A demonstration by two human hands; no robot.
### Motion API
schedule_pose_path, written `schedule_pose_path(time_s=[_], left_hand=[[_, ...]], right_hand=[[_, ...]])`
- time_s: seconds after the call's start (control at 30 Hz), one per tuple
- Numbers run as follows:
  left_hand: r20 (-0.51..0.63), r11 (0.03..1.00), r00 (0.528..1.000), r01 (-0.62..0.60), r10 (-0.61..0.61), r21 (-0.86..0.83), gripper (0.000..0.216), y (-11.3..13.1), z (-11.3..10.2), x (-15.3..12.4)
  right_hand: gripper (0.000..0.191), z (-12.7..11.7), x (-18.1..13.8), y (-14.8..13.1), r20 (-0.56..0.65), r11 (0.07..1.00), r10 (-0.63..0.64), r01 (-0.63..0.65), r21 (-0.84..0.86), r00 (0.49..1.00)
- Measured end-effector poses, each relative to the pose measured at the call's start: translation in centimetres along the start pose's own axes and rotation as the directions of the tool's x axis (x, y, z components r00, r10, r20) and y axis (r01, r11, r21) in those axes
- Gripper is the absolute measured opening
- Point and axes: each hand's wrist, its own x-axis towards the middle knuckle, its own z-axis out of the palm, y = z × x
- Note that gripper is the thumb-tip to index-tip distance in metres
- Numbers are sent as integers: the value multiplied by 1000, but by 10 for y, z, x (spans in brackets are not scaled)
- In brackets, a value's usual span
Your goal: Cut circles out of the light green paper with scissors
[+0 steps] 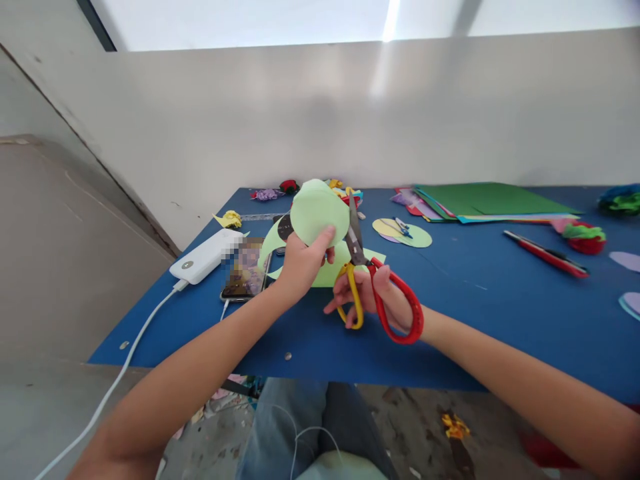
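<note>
My left hand (304, 263) pinches a pale green paper circle (319, 212) by its lower edge, thumb in front, holding it up above the table. In my right hand (373, 293) are large scissors (355, 243) with one yellow and one red handle loop; my fingers pass through the loops. The blades point upward along the circle's right edge; whether they touch the paper I cannot tell. Behind my left hand hangs or lies a curved green paper offcut (271, 245). More green paper (327, 275) lies on the table below the circle.
On the blue table (450, 320), a phone (247, 267) and white power bank (207, 255) with a cable are at left. Coloured sheets (490, 200), a red pen (546, 255) and a paper flower (585, 237) are at right. Cut ovals (415, 236) lie centre-right. A wall stands behind.
</note>
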Motion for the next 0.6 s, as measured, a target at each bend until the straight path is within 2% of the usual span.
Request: schedule_pose_path(time_s=[0.1, 0.33, 0.47, 0.6], left_hand=[[24, 999, 1000, -20, 19, 33, 27, 3, 2, -3], [45, 998, 999, 0, -3, 56, 31, 1, 0, -2], [27, 1000, 999, 18, -19, 24, 33, 6, 1, -4], [65, 999, 998, 16, -19, 51, 34, 13, 3, -6]], right_hand=[[73, 1, 3, 0, 31, 1000, -13, 13, 0, 999], [70, 3, 1, -5, -5, 998, -48, 48, 47, 999], [74, 2, -2, -10, 30, 999, -27, 25, 47, 999], [78, 1, -1, -11, -2, 999, -35, 35, 41, 999]])
